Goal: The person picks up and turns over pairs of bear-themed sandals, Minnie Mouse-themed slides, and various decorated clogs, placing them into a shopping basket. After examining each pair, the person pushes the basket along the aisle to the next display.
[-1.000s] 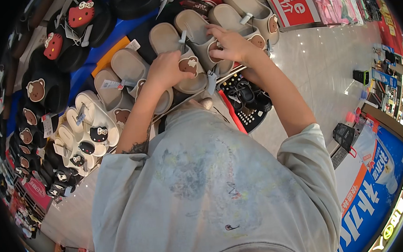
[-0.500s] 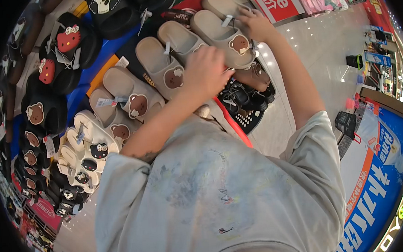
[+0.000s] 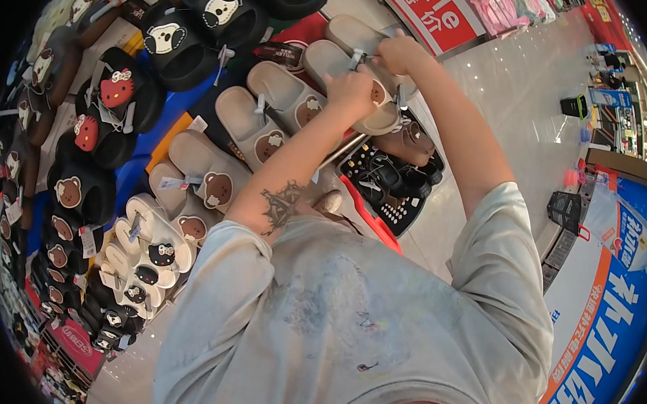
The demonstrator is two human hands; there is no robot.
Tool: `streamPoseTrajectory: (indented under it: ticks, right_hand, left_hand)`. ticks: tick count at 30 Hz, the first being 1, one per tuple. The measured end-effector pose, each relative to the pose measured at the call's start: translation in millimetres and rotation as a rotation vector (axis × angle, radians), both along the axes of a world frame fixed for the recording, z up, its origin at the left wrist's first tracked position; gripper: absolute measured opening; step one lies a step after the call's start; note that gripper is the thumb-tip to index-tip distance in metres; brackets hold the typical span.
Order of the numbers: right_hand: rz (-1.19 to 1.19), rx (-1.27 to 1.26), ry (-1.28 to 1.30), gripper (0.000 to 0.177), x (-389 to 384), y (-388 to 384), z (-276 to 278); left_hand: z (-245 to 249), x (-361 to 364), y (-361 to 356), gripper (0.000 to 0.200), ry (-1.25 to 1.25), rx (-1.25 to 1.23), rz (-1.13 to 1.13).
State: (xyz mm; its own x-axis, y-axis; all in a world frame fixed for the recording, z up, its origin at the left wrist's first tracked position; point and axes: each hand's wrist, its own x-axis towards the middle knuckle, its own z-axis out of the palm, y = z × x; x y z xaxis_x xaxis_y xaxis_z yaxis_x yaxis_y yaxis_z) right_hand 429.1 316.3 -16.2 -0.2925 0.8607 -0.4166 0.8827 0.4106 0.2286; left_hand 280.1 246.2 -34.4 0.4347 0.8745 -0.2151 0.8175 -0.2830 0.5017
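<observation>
My left hand point(image 3: 352, 94) lies over the strap of a beige-grey slipper point(image 3: 327, 56) with a brown bear badge, its fingers curled at the strap. Just right of it, my right hand point(image 3: 399, 54) is closed at the front of the neighbouring grey slipper point(image 3: 355, 31); its fingertips are partly hidden. A white tag fastener point(image 3: 357, 55) shows between the two slippers. Left of my hands sits another pair, a grey slipper point(image 3: 275, 83) and its mate point(image 3: 238, 111), both with bear badges.
More grey slippers point(image 3: 214, 168), white slippers point(image 3: 154, 220) and black slippers point(image 3: 113, 96) fill the rack on the left. Dark shoes point(image 3: 385, 176) rest on a lower level beneath my hands. A red sale sign point(image 3: 430, 10) stands at the back; a blue-and-white advertising panel point(image 3: 605, 318) is at right.
My left hand has moved right and slightly up, from between the two pairs to the right-hand slipper's strap. My right hand has come slightly down and left, closer to it.
</observation>
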Motion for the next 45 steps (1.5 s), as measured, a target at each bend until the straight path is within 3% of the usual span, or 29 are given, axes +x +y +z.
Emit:
streamPoseTrajectory:
  ticks: [2,6,9,11,12,13,14,15,16,18,19,20,21,22,23,24,25,26,27,28,29,30,31,33,40,45]
  right_hand:
    - [-0.083,-0.095,0.04,0.029,7,5,-18]
    - [-0.074,-0.203,0.095,0.03,18,-2,-13]
    - [-0.079,-0.059,0.173,0.032,26,-12,-12]
    - [-0.056,0.097,0.429,0.033,31,-19,-13]
    - [-0.059,0.098,0.434,0.033,36,-22,-16]
    - [-0.085,0.281,0.571,0.034,42,-26,-18]
    - [-0.108,0.468,0.707,0.036,50,-29,-19]
    - [-0.172,0.632,0.72,0.036,54,-40,-16]
    - [-0.235,0.79,0.736,0.037,56,-60,-11]
    - [-0.628,0.639,1.131,0.038,50,-115,-6]
    - [-0.65,0.678,1.13,0.036,60,-146,-34]
    - [-0.852,0.573,1.142,0.033,49,-183,-42]
    - [-0.779,0.581,1.178,0.03,47,-223,-77]
    - [-0.924,0.343,0.969,0.029,29,-263,-74]
    - [-0.863,0.358,1.019,0.03,25,-313,-120]
    - [-1.04,0.054,0.944,0.034,10,-352,-127]
    - [-0.972,0.145,0.976,0.034,-3,-400,-159]
    - [-0.908,0.238,1.002,0.036,-14,-434,-185]
    - [-0.945,0.25,0.992,0.036,-21,-441,-176]
    - [-1.084,0.163,0.869,0.035,-28,-442,-154]
    - [-1.225,0.076,0.745,0.038,-36,-442,-139]
    - [-1.283,0.091,0.735,0.038,-41,-440,-136]
    - [-1.287,0.13,0.68,0.038,-41,-433,-138]
    - [-1.366,0.174,0.599,0.039,-49,-435,-137]
    - [-1.323,0.273,0.577,0.042,-69,-443,-145]
    - [-1.24,0.392,0.581,0.043,-62,-432,-151]
  left_hand:
    - [-2,1,-2,0.061,0.101,0.055,-0.058]
    - [-20,-1,2,0.061,0.007,-0.017,-0.058]
    - [-12,-9,3,0.061,-0.004,-0.098,-0.088]
    - [-11,-12,1,0.062,0.022,-0.113,-0.079]
    - [-10,-14,0,0.063,0.045,-0.127,-0.059]
    - [-13,-17,-3,0.063,0.051,-0.124,-0.061]
    - [-17,-20,-10,0.06,-0.025,0.059,-0.033]
    - [-18,-24,-17,0.057,-0.099,0.24,-0.001]
    - [-14,-29,-24,0.057,-0.087,0.241,0.009]
    - [-6,-41,-49,0.037,-0.374,0.641,-0.012]
    - [-6,-43,-69,0.03,-0.437,0.574,-0.064]
    - [-7,-40,-87,0.023,-0.506,0.515,-0.119]
    - [-14,-34,-105,0.022,-0.552,0.365,-0.237]
    - [-27,-27,-124,0.021,-0.598,0.202,-0.356]
    - [-40,-18,-140,0.022,-0.553,-0.029,-0.434]
    - [-55,-11,-153,0.023,-0.504,-0.259,-0.511]
    - [-76,-9,-161,0.023,-0.506,-0.266,-0.533]
    - [-98,-8,-170,0.027,-0.313,-0.392,-0.644]
    - [-113,-9,-179,0.032,-0.112,-0.517,-0.758]
    - [-119,-13,-184,0.032,-0.11,-0.528,-0.801]
    - [-124,-20,-185,0.039,-0.078,-0.39,-0.901]
    - [-130,-22,-189,0.046,-0.053,-0.25,-1.003]
    - [-139,-17,-196,0.046,-0.057,-0.26,-1.067]
    - [-154,-6,-213,0.052,-0.032,-0.175,-0.747]
    - [-149,-10,-214,0.043,-0.085,-0.129,-0.94]
    - [-150,2,-195,0.036,-0.149,-0.04,-0.9]
